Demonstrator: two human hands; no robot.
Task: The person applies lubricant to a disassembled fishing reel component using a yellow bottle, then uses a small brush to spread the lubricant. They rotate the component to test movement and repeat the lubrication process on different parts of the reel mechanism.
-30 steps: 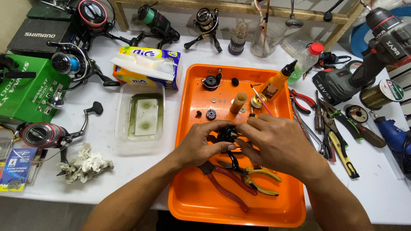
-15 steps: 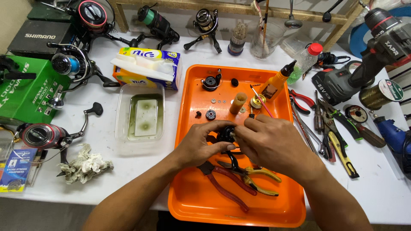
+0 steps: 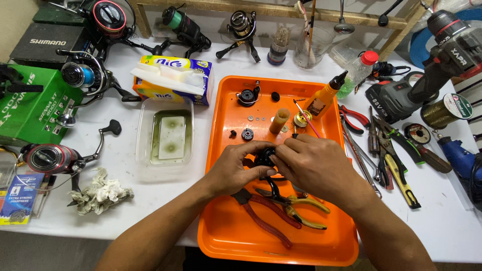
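Centrally, over the orange tray:

- Left hand (image 3: 236, 170): curled round a small black reel part (image 3: 263, 158), cupping it from the left with fingers closed on it.
- Right hand (image 3: 314, 165): fingers bent and pinched onto the same part from the right; both hands touch it, so neither is nearer. The part sits between the fingertips, mostly hidden; its long axis cannot be told.
- Orange tray (image 3: 226, 236): smooth plastic, raised rim, rectangular; the hands hover above its middle.
- Red-handled pliers (image 3: 266, 221) and yellow-handled pliers (image 3: 301, 208): lying crossed on the tray, just under the hands.
- Small black gear (image 3: 247, 134), washers and a tan cylinder (image 3: 279, 120): loose on the tray, beyond the hands.
- Orange oil bottle (image 3: 324, 98): black nozzle, tilted, at the tray's far right.
- Clear tub (image 3: 164, 131): greenish liquid, left of the tray.
- Crumpled rag (image 3: 103, 193): greyish, near left.
- Spinning reels (image 3: 50, 158): metal, scattered along the left and far edge.
- Hand tools (image 3: 391, 160): right of the tray.
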